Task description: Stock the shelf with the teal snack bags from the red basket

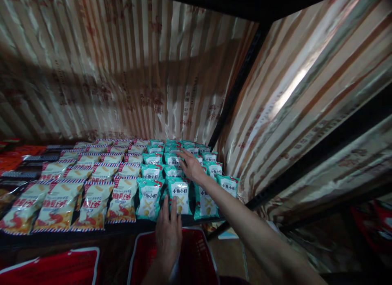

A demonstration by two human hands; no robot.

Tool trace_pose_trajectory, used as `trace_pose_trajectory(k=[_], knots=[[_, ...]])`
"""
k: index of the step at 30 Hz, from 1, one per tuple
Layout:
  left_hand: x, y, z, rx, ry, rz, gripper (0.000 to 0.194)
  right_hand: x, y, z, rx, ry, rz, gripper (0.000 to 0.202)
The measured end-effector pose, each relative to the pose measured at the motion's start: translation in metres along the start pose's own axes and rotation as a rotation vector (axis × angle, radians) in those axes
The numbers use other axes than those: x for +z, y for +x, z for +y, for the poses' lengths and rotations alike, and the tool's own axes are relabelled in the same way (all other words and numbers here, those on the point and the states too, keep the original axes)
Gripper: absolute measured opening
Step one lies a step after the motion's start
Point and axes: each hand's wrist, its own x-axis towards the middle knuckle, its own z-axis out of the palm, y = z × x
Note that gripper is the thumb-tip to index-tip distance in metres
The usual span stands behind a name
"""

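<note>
Teal-and-white snack bags stand in rows on the right part of a dark shelf. My left hand is at the front row, palm down, with its stretched fingers against the lower front of one teal bag. Farther back, my right hand reaches over the front row, fingers extended among the teal bags behind. Its fingertips lie on or just above a bag there; I cannot tell which. Neither hand is wrapped round a bag. To the left stand rows of cream bags with red lettering.
Below the shelf edge sit a red basket with a pale rim, under my left hand, and another red basket at left. Dark and orange packs fill the far left. A black metal post and striped sheeting bound the shelf.
</note>
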Motion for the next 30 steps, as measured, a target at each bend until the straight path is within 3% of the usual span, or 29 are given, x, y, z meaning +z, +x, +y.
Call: trace_pose_trajectory(k=[3,4,9,12,15,20,23,24,27,30], knots=[[0.001,-0.002,-0.002,0.004,-0.024,-0.002,0.054,-0.004,-0.062,-0.017,0.050,0.154,0.251,0.041],[0.001,-0.003,-0.003,0.003,-0.039,-0.002,0.055,-0.001,-0.088,-0.023,0.083,0.187,0.275,0.041],[-0.005,-0.011,-0.005,0.050,-0.124,-0.047,0.054,0.029,-0.216,-0.046,0.185,0.316,0.122,0.040],[-0.008,-0.020,-0.004,0.092,-0.160,-0.045,0.056,0.040,-0.258,-0.043,0.229,0.333,0.050,0.040],[-0.008,-0.032,-0.003,0.112,-0.168,-0.052,0.059,0.038,-0.266,-0.027,0.284,0.320,0.078,0.043],[-0.012,-0.055,0.001,0.153,-0.131,-0.045,0.055,0.029,-0.251,-0.001,0.341,0.297,0.197,0.048],[-0.022,-0.062,0.015,0.118,-0.243,-0.164,0.047,0.029,-0.245,0.000,0.383,0.322,0.192,0.050],[-0.025,-0.061,0.022,0.075,-0.300,-0.235,0.046,0.030,-0.244,0.000,0.395,0.331,0.187,0.051],[-0.028,-0.049,0.045,0.044,-0.326,-0.290,0.048,0.031,-0.239,0.000,0.393,0.345,0.203,0.054],[-0.019,-0.030,0.065,-0.014,-0.346,-0.323,0.051,0.033,-0.231,0.006,0.390,0.368,0.226,0.054]])
